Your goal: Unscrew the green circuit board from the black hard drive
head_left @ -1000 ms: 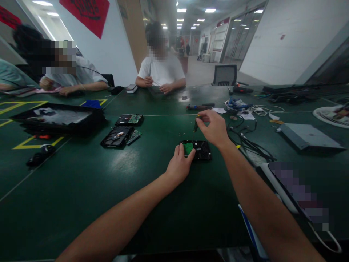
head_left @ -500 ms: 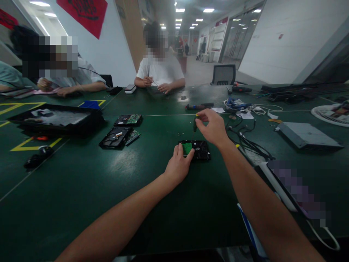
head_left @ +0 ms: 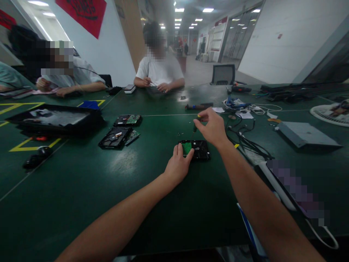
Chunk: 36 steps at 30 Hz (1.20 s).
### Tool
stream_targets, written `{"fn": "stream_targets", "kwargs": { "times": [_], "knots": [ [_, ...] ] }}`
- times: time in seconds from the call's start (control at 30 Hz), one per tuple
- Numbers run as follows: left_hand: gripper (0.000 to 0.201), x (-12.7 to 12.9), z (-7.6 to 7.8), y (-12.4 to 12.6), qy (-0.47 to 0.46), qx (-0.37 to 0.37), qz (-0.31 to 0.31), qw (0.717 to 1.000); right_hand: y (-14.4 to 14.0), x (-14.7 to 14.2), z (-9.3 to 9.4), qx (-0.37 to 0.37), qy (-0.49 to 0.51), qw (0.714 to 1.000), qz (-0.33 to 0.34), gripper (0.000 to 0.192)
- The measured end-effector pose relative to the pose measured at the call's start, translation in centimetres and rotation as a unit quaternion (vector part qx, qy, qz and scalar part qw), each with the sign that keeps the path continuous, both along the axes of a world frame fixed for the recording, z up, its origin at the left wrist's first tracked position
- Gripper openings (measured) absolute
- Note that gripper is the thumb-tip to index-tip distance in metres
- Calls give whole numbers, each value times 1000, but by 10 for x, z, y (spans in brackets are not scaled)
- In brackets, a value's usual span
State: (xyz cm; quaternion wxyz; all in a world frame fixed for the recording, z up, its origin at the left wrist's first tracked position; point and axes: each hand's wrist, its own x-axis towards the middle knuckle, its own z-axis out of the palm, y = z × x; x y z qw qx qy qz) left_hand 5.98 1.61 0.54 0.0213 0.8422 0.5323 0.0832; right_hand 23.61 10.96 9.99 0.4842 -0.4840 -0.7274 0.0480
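A black hard drive with a green circuit board lies flat on the dark green table in front of me. My left hand grips its left part, thumb and fingers pressed on either side of the green board. Above the drive, my right hand is closed around the top of a small screwdriver with a dark handle. The screwdriver stands nearly upright, its thin shaft pointing down at the drive's far edge; whether the tip sits in a screw I cannot tell. Several tiny screws lie just beyond the drive.
To the left are another hard drive, an opened drive casing, a loose circuit board and a black tray. Cables, a grey metal box and a phone occupy the right. Co-workers sit opposite and at left.
My right hand has shifted very slightly left with its fingers turned a little on the screwdriver. My left hand and the hard drive stay in place.
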Motion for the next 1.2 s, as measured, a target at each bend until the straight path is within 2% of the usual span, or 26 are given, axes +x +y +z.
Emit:
{"fn": "stream_targets", "kwargs": {
  "times": [0.27, 0.47, 0.6, 0.8, 0.97, 1.07, 1.2],
  "knots": [
    [59, 0, 0, 0, -8, -5, 2, 1000, -2, -2, 0, 18, -22, 999, 29, 13],
    [61, 0, -1, 1, -1, -12, 3, 1000, 1, 1, -1, 20, -13, 999, -34, 22],
    [63, 1, 0, 0, 2, -8, 1, 1000, 0, -1, 0, 30, -22, 999, -40, 26],
    [64, 1, 2, 0, 6, -15, 6, 1000, -2, -4, -2, 38, -48, 997, -47, 19],
    [65, 2, 3, 0, 7, -20, 9, 1000, 0, -3, -4, 27, -38, 998, -38, 24],
    [64, 2, 3, -1, 5, -20, 8, 1000, -2, -3, -2, 38, -45, 998, -25, 20],
    [64, 1, 3, -1, 3, -14, 2, 1000, -1, -1, -3, 31, -41, 999, 18, 18]
  ]
}}
